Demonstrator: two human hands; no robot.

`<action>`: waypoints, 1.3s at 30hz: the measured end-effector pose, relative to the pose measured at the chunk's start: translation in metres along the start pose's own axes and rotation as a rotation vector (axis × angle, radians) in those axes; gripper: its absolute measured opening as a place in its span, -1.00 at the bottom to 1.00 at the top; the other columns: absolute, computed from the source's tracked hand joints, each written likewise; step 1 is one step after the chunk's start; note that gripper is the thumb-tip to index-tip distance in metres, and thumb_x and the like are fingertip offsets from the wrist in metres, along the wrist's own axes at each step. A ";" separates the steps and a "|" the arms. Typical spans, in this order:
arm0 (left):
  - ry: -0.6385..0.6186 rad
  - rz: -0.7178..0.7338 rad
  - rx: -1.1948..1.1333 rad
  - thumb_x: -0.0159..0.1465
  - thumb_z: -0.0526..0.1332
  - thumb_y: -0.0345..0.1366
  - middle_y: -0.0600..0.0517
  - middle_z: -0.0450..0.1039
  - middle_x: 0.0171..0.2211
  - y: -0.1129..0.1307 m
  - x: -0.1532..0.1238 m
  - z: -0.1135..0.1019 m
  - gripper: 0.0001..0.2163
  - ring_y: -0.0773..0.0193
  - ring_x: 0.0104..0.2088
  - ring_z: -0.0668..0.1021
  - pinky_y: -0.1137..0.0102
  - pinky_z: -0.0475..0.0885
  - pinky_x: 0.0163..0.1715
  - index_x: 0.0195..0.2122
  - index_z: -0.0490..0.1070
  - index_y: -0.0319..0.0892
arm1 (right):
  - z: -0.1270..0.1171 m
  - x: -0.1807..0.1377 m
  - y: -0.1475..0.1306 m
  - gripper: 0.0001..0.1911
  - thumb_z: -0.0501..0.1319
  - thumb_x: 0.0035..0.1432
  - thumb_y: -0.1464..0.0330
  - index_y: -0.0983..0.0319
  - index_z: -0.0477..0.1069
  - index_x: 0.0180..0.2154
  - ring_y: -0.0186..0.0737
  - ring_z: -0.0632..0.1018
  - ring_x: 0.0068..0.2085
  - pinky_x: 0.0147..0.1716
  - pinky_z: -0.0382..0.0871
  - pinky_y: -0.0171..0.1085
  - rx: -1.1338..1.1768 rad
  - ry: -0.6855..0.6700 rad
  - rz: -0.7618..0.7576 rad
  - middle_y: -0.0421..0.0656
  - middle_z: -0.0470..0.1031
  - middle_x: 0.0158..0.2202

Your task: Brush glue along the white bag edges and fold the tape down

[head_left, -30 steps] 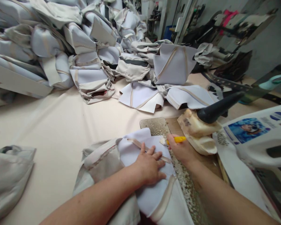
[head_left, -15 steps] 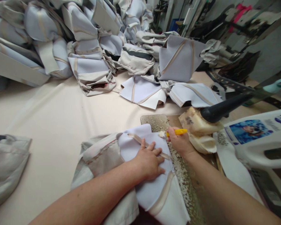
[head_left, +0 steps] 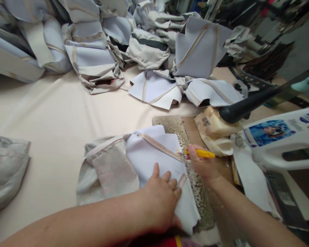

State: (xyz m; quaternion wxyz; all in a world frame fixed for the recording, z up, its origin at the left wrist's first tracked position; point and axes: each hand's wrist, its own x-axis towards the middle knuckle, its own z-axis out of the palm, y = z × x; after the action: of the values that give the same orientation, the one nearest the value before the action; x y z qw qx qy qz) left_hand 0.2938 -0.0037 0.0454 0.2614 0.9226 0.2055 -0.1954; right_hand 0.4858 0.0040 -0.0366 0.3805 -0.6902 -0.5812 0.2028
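Observation:
My left hand lies with fingers spread on a white fabric piece that has beige tape strips and a grey cloth part attached on its left. In my right hand is a brush with a yellow handle. Its bristles touch the right edge of the white piece, near the end of a tape strip. Under that edge lies a board crusted with dried, speckled residue.
Similar sewn pieces are heaped along the back of the table. At right stand a cut plastic container with a black tube in it and a white jug. A grey cloth piece sits at far left.
The brush has moved down along the piece's right edge toward me. My left hand has slid lower on the fabric, uncovering more of the tape strip. The camera view has tilted down slightly.

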 end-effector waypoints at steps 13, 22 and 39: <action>0.102 0.017 0.054 0.16 0.14 0.10 -0.23 0.21 0.14 -0.008 0.012 0.030 -0.36 -0.17 0.18 0.16 -0.26 -0.05 0.08 0.13 0.23 -0.25 | -0.011 -0.024 -0.008 -0.59 -0.03 0.22 0.15 0.22 0.30 -0.57 -0.31 0.39 -0.58 -0.51 0.25 -0.32 -0.006 -0.031 0.054 -0.24 0.32 -0.67; 0.156 0.029 0.117 0.19 0.12 0.07 -0.19 0.23 0.14 -0.010 0.010 0.036 -0.40 -0.14 0.17 0.18 -0.24 -0.02 0.07 0.13 0.22 -0.23 | -0.020 -0.079 -0.008 -0.59 -0.04 0.24 0.16 0.21 0.27 -0.57 -0.28 0.40 -0.56 -0.49 0.26 -0.29 -0.022 -0.132 0.112 -0.22 0.33 -0.65; 0.164 0.020 0.194 0.21 0.12 0.04 -0.16 0.26 0.12 -0.006 0.009 0.035 -0.48 -0.13 0.15 0.21 -0.19 0.05 0.05 0.12 0.24 -0.13 | -0.042 -0.143 -0.007 -0.59 -0.04 0.26 0.23 0.18 0.25 -0.60 -0.33 0.36 -0.60 -0.55 0.20 -0.31 -0.048 -0.170 0.175 -0.27 0.28 -0.68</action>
State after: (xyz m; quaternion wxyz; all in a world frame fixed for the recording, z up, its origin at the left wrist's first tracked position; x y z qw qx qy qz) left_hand 0.2893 -0.0168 0.0112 0.1553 0.9585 0.1971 -0.1355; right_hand 0.4767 -0.1449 -0.0285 0.2939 -0.7275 -0.5537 0.2789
